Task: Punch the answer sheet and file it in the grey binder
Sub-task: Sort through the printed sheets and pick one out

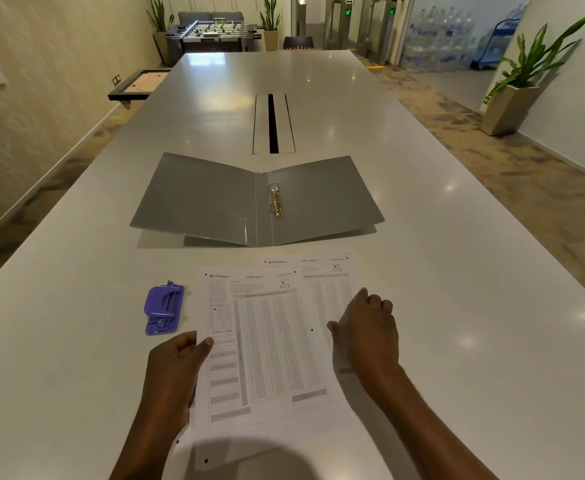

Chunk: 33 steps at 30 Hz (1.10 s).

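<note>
A printed answer sheet lies on the white table in front of me, over a second similar sheet that sticks out at its upper right. My left hand pinches the top sheet's left edge between thumb and fingers. My right hand rests on the right edge of the sheets, fingers curled. A purple hole punch sits left of the sheets, apart from both hands. The grey binder lies open beyond the sheets, its metal rings closed at the spine.
A cable slot runs along the table's middle behind the binder. The table's left edge is near the punch. Potted plants, a foosball table and stacked water bottles stand far off around the room.
</note>
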Available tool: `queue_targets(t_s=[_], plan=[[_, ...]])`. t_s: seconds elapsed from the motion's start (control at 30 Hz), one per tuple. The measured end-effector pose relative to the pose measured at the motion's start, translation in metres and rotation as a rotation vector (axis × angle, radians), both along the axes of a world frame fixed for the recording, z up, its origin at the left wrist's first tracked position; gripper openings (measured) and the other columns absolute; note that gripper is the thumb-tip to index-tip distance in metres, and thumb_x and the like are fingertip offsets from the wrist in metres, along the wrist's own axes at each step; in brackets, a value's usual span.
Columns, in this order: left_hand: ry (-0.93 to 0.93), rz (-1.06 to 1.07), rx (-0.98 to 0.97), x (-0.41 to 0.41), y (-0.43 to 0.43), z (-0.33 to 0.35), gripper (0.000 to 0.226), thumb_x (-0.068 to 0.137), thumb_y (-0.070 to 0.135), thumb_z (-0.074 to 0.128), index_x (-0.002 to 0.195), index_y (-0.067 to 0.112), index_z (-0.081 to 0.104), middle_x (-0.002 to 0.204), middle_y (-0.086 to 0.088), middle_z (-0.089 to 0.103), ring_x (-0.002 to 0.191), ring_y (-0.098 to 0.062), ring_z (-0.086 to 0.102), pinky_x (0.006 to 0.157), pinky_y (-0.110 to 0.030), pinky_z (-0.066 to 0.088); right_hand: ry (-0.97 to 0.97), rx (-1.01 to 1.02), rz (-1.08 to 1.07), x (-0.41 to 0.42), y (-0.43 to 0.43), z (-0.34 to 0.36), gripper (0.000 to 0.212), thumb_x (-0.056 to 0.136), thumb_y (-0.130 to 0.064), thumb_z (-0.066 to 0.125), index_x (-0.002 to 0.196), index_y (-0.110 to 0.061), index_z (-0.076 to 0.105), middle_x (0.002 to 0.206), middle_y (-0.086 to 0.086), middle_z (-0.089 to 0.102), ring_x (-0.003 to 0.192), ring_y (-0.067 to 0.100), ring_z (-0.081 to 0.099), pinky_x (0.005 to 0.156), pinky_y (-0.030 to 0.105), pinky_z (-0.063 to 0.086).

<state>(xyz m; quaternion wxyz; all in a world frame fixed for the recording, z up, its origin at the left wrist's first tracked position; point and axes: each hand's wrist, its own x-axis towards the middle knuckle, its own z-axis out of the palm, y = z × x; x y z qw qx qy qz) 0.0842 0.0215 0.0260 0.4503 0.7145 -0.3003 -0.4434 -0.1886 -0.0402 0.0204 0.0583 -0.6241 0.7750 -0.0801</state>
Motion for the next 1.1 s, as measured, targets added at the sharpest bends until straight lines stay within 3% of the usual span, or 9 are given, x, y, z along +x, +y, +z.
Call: queue_targets(t_s=[0.1, 0.2, 0.33, 0.43, 0.5, 0.73, 0.83, 0.97, 1.1], plan=[[0.005, -0.004, -0.001, 0.000, 0.001, 0.001, 0.007, 0.097, 0.011, 0.069, 0.101, 0.015, 0.071, 0.094, -0.009, 0.078, 0.084, -0.030, 0.077, 0.071, -0.035, 0.061, -0.070, 0.042, -0.014, -0.004, -0.004, 0.004, 0.094, 0.086, -0.050, 0.074, 0.154, -0.001, 0.030, 0.142, 0.015, 0.054, 0.131, 0.030, 0.049, 0.108, 0.034, 0.046], [-0.014, -0.013, -0.014, -0.002, 0.002, 0.005, 0.008, 0.097, 0.010, 0.068, 0.094, 0.017, 0.070, 0.090, -0.007, 0.077, 0.080, -0.028, 0.076, 0.066, -0.032, 0.058, -0.175, 0.064, -0.076, -0.011, -0.010, 0.011, 0.084, 0.078, -0.043, 0.084, 0.140, -0.003, 0.043, 0.132, 0.016, 0.057, 0.122, 0.031, 0.054, 0.100, 0.036, 0.049], [-0.014, -0.016, -0.017, -0.001, 0.001, 0.006, 0.008, 0.097, 0.010, 0.068, 0.092, 0.016, 0.069, 0.091, -0.010, 0.077, 0.082, -0.030, 0.076, 0.069, -0.035, 0.059, -0.364, 0.039, -0.123, -0.023, -0.017, 0.012, 0.058, 0.075, -0.031, 0.085, 0.120, -0.006, 0.056, 0.116, 0.014, 0.066, 0.104, 0.030, 0.064, 0.086, 0.041, 0.058], [-0.013, -0.014, -0.014, 0.001, 0.001, 0.003, 0.003, 0.097, 0.011, 0.069, 0.096, 0.009, 0.070, 0.093, -0.017, 0.076, 0.085, -0.038, 0.075, 0.078, -0.046, 0.062, -0.490, -0.032, -0.100, -0.033, -0.016, 0.016, 0.018, 0.081, -0.015, 0.077, 0.097, -0.008, 0.071, 0.098, 0.008, 0.075, 0.078, 0.021, 0.068, 0.068, 0.034, 0.059], [-0.021, -0.016, -0.012, 0.002, 0.002, 0.003, 0.004, 0.097, 0.011, 0.069, 0.093, 0.009, 0.069, 0.092, -0.018, 0.076, 0.083, -0.038, 0.075, 0.075, -0.043, 0.061, -0.532, -0.087, -0.095, -0.039, -0.014, 0.025, 0.008, 0.086, -0.012, 0.072, 0.093, -0.011, 0.072, 0.094, 0.005, 0.075, 0.073, 0.019, 0.066, 0.066, 0.033, 0.056], [-0.028, -0.028, -0.007, 0.001, 0.001, 0.003, 0.005, 0.097, 0.011, 0.069, 0.092, 0.013, 0.071, 0.091, -0.017, 0.078, 0.084, -0.038, 0.076, 0.080, -0.046, 0.062, -0.539, -0.361, -0.098, -0.058, -0.019, 0.089, 0.015, 0.091, -0.016, 0.069, 0.105, -0.016, 0.075, 0.097, 0.006, 0.077, 0.080, 0.026, 0.070, 0.076, 0.034, 0.057], [-0.038, -0.030, -0.001, -0.001, 0.002, 0.002, 0.006, 0.097, 0.011, 0.069, 0.092, 0.013, 0.072, 0.091, -0.016, 0.079, 0.083, -0.037, 0.077, 0.082, -0.048, 0.062, -0.632, -0.458, -0.074, -0.067, -0.019, 0.117, 0.015, 0.090, -0.019, 0.071, 0.104, -0.018, 0.077, 0.092, 0.002, 0.077, 0.075, 0.022, 0.073, 0.075, 0.044, 0.063], [-0.053, -0.026, 0.000, -0.001, 0.004, 0.001, 0.007, 0.098, 0.012, 0.069, 0.101, 0.010, 0.074, 0.091, -0.014, 0.080, 0.082, -0.036, 0.077, 0.080, -0.049, 0.063, -0.772, -0.509, -0.087, -0.077, -0.017, 0.144, 0.010, 0.088, -0.020, 0.073, 0.097, -0.021, 0.076, 0.087, -0.005, 0.075, 0.075, 0.014, 0.073, 0.073, 0.041, 0.064], [-0.055, -0.020, 0.011, -0.001, 0.004, 0.003, 0.007, 0.098, 0.013, 0.069, 0.098, 0.009, 0.075, 0.088, -0.014, 0.080, 0.081, -0.036, 0.077, 0.079, -0.047, 0.063, -0.983, -0.469, -0.138, -0.085, -0.017, 0.148, 0.017, 0.084, -0.017, 0.078, 0.101, -0.017, 0.078, 0.091, 0.002, 0.079, 0.082, 0.024, 0.077, 0.081, 0.046, 0.064]])
